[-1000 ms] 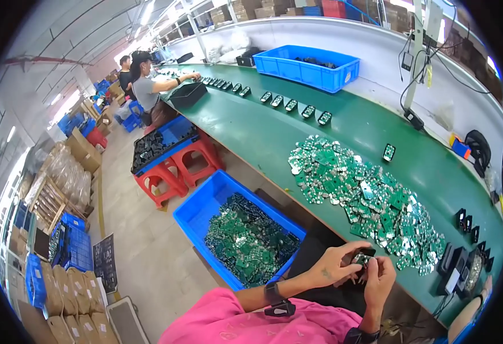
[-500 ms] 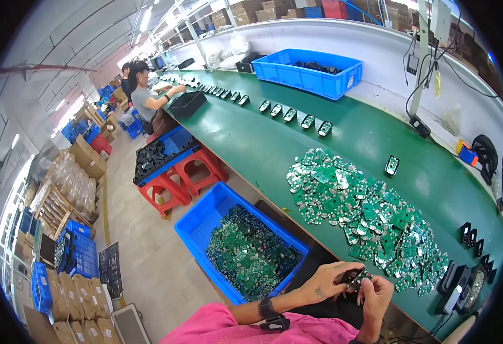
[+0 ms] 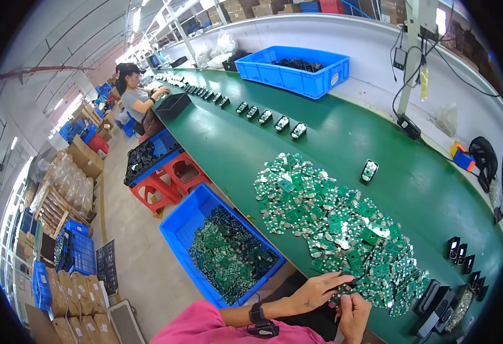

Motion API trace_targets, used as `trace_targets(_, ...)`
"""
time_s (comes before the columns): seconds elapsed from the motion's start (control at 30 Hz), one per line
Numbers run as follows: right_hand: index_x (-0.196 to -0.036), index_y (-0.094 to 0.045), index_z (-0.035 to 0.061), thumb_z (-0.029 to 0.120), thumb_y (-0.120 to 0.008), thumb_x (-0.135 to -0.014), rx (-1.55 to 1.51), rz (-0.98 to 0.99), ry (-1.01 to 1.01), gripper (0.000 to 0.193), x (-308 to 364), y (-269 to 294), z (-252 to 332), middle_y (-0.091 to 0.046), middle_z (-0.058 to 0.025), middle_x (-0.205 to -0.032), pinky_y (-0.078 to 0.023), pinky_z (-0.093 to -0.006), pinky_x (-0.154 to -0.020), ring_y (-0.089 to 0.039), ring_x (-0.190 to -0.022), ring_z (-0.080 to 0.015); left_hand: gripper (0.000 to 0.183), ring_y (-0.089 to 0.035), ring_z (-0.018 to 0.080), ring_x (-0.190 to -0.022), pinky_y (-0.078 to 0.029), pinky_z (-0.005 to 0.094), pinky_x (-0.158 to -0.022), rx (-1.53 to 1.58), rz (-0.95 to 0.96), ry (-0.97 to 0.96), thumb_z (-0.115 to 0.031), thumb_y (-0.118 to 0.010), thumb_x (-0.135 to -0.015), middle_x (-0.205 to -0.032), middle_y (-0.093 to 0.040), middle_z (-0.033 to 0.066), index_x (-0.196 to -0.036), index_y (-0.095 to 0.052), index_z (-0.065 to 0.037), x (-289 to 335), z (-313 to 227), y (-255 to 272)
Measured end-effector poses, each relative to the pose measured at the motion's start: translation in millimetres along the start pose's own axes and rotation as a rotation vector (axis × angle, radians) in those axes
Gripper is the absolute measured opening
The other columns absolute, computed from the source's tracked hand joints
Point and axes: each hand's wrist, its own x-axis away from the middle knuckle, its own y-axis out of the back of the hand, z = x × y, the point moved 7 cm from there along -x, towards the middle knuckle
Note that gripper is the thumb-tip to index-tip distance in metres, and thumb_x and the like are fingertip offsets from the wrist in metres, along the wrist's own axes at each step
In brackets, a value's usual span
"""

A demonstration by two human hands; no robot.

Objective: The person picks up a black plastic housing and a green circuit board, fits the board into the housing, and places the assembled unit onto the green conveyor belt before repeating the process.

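At the near edge of the green workbench [image 3: 222,155] my hands meet over a small black case [image 3: 347,285], mostly covered by fingers. My left hand [image 3: 314,291] reaches over it from the left, fingers bent and closed on it. From below, my right hand [image 3: 353,316] has its thumb up and fingers curled against the same case. What lies inside it is hidden. Just beyond my hands spreads a heap of green circuit boards [image 3: 334,223]. One black case with a board in it [image 3: 369,171] lies alone past the heap.
A blue bin of circuit boards [image 3: 174,226] stands left of my arm. Cases with boards [image 3: 265,116] line the bench toward a seated co-worker [image 3: 136,100]. Black cases [image 3: 453,247] and dark handheld devices [image 3: 435,312] lie right. Another blue bin [image 3: 297,77] sits at the back.
The view has shifted, so bench things appear farther left. My left fingers now stretch farther over the case, which shows less than before. The co-worker's arms have drawn closer in.
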Motion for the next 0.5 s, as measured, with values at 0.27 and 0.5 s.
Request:
trace_targets(0.27,-0.083,-0.062,-0.0003,0.020,-0.056,-0.096,0.068,0.051,-0.013,0.025,2,46,-19,-0.064,-0.0194,-0.071,-0.045,-0.0413,-0.058,-0.065,-0.065,-0.0288,0.051,-0.064,0.0321,-0.113,-0.056,0.0341,-0.087,0.146,0.115,0.158,0.003,-0.063,-0.083,-0.127,-0.062,0.0173,-0.132,-0.059,-0.012,-22,-19,-44)
trace_targets(0.5,-0.075,-0.067,0.0003,0.014,-0.068,-0.088,0.001,-0.118,0.037,0.019,-16,87,-11,-0.060,-0.0153,-0.064,-0.042,-0.0370,-0.050,-0.058,-0.053,-0.0292,0.059,-0.061,0.0335,-0.118,-0.051,0.0374,-0.097,-0.005,0.128,0.050,0.009,-0.054,-0.079,-0.132,-0.060,0.0192,-0.137,-0.053,-0.002,-58,-46,-48)
